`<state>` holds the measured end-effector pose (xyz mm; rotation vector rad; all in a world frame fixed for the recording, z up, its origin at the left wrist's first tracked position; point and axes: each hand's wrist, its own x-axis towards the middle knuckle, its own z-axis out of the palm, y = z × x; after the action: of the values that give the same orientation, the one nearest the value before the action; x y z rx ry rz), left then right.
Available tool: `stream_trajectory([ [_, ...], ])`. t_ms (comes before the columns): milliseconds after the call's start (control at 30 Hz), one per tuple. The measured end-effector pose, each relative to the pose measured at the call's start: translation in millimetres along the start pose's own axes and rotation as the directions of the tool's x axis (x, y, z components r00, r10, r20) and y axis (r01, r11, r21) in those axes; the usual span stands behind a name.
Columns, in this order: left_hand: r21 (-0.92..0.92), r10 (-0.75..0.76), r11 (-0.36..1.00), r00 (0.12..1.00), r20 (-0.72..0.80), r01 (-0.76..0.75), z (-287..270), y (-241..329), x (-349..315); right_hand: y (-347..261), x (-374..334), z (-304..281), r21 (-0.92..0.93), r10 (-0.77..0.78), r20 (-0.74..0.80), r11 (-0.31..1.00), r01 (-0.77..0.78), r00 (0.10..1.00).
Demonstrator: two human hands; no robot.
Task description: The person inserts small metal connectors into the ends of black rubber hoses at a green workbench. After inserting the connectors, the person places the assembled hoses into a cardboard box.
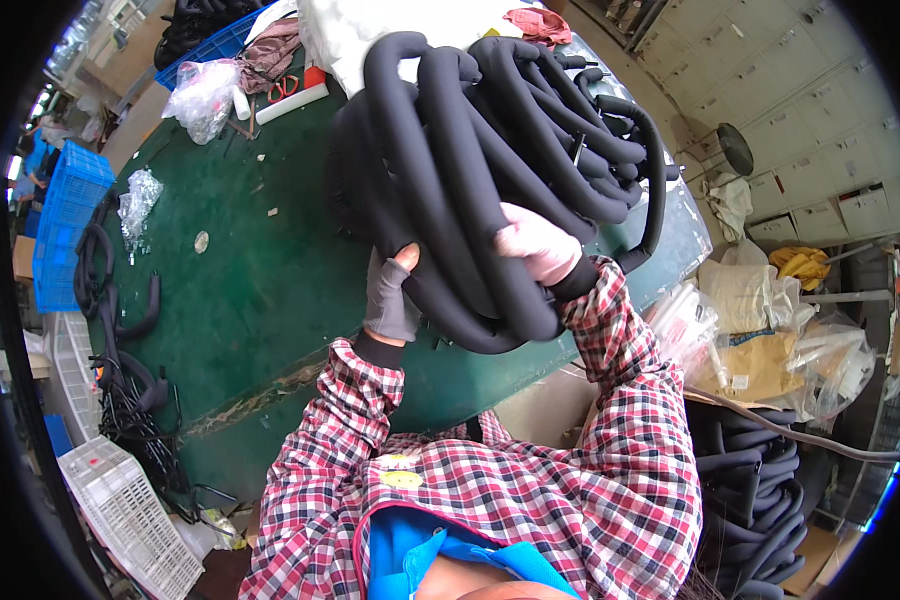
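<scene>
A bundle of thick black foam tubes (450, 180), bent into long loops, is held up over the green table, its near end toward me. My left hand (392, 295), in a grey glove with a bare thumb tip, grips the bundle's left side; the thumb lies on a tube and the other fingers are hidden. My right hand (542, 246), in a pale pink glove, is closed around a tube on the right side. Just beyond it lies a pile of similar black tubes (570, 130), some with thin metal ends showing.
The green table (240, 250) carries a clear plastic bag (202, 100), red-handled scissors (283, 88) and a white roll (292, 103). Blue crates (70, 225) and a white crate (130, 515) stand left. More black tubes (745, 490) are heaped low at right, below a cable (790, 428).
</scene>
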<state>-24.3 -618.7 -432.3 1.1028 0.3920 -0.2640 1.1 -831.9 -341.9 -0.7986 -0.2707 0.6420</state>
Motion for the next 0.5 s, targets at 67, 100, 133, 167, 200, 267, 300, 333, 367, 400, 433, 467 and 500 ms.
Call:
stream_trajectory([
  [67, -0.008, 0.011, 1.000, 0.999, 0.039, -0.010, 0.9, 2.3, -5.3, -13.9, -0.3, 23.1, -0.119, -0.002, -0.050, 0.993, -0.004, 0.999],
  [100, -0.010, 0.022, 1.000, 0.998, 0.059, -0.021, 5.3, 3.2, -2.8, -24.4, 1.1, 28.7, -0.173, -0.022, -0.130, 0.985, -0.001, 0.991],
  [133, -0.010, 0.030, 1.000, 0.997, 0.074, -0.029, 10.8, 3.6, 2.6, -37.5, 2.7, 28.7, -0.195, 0.011, -0.173, 0.980, -0.045, 0.985],
  [167, -0.018, 0.037, 0.999, 0.996, 0.082, -0.035, 18.2, 4.4, 11.1, -51.8, 6.7, 22.0, -0.201, 0.032, -0.181, 0.977, -0.069, 0.983],
  [200, -0.024, 0.038, 0.999, 0.996, 0.080, -0.036, 26.3, 4.5, 22.5, -62.5, 7.0, 11.4, -0.193, -0.001, -0.127, 0.981, -0.024, 0.992],
  [267, -0.021, 0.032, 0.999, 0.998, 0.063, -0.031, 44.5, 5.2, 47.9, -81.1, 13.1, -26.2, -0.388, 0.003, -0.210, 0.918, -0.086, 0.978],
  [300, -0.021, 0.032, 0.999, 0.998, 0.045, -0.031, 51.2, 5.6, 59.4, -85.8, 18.8, -46.4, -0.467, -0.021, -0.183, 0.882, -0.068, 0.983],
  [333, -0.019, 0.028, 0.999, 0.999, 0.024, -0.027, 57.2, 4.4, 69.7, -79.4, 25.6, -64.2, -0.466, 0.036, -0.261, 0.870, -0.159, 0.965],
  [367, -0.009, 0.023, 1.000, 1.000, 0.006, -0.023, 59.9, 4.5, 77.7, -68.7, 35.4, -77.2, -0.419, 0.067, -0.289, 0.888, -0.189, 0.955],
  [400, -0.005, 0.032, 0.999, 0.999, -0.001, -0.032, 62.4, 4.3, 85.3, -64.1, 41.5, -87.8, -0.503, 0.168, -0.313, 0.806, -0.313, 0.935],
  [433, -0.004, 0.041, 0.999, 0.999, -0.001, -0.041, 62.4, 4.1, 89.3, -52.9, 51.3, -92.0, -0.621, 0.163, -0.308, 0.712, -0.328, 0.937],
  [467, -0.004, 0.051, 0.999, 0.999, 0.002, -0.051, 60.4, 4.1, 91.2, -47.4, 53.5, -91.5, -0.581, 0.147, -0.265, 0.764, -0.279, 0.953],
  [500, -0.008, 0.074, 0.997, 0.997, 0.005, -0.074, 58.3, 4.4, 89.7, -41.3, 55.4, -85.5, -0.546, 0.179, -0.327, 0.766, -0.340, 0.928],
])
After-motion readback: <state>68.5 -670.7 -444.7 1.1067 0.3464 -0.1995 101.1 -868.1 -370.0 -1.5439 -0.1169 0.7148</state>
